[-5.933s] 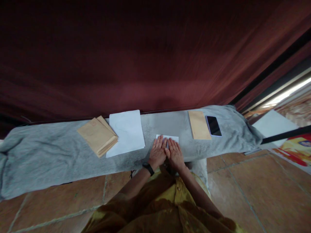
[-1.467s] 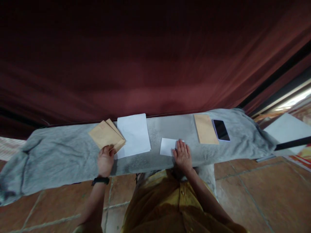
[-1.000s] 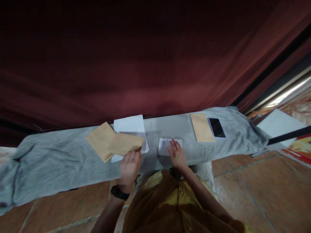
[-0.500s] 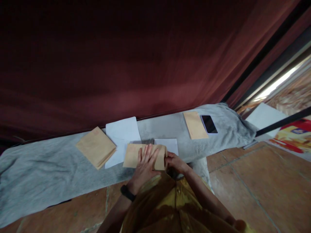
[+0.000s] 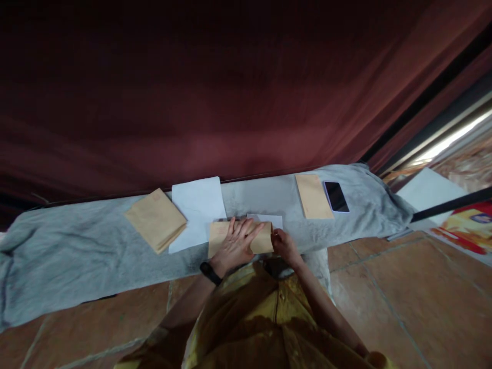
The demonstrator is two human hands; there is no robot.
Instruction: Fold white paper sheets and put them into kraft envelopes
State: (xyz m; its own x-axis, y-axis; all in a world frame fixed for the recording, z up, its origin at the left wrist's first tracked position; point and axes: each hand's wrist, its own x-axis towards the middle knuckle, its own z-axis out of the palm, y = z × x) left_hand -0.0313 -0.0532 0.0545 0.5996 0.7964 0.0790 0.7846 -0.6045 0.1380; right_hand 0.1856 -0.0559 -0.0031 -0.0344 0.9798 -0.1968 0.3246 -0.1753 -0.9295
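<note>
A brown paper envelope lies across the front of the cloth-covered bench, close to my body. My left hand rests flat on top of it with the fingers spread. At the envelope's right end, my right hand is closed on the edge, its fingertips partly hidden. White paper shows just behind the envelope. Left of my hands are white sheets and a stack of brown envelopes that overlaps them.
Another brown envelope lies to the right, beside a dark-screened phone. Grey cloth covers the narrow bench. A dark red curtain hangs behind it. At far right a black bar crosses a white board.
My left hand has slid slightly right and up across the envelope. The envelope's right end, raised and gaping before, looks flatter now, and my right hand has moved a little right with it.
</note>
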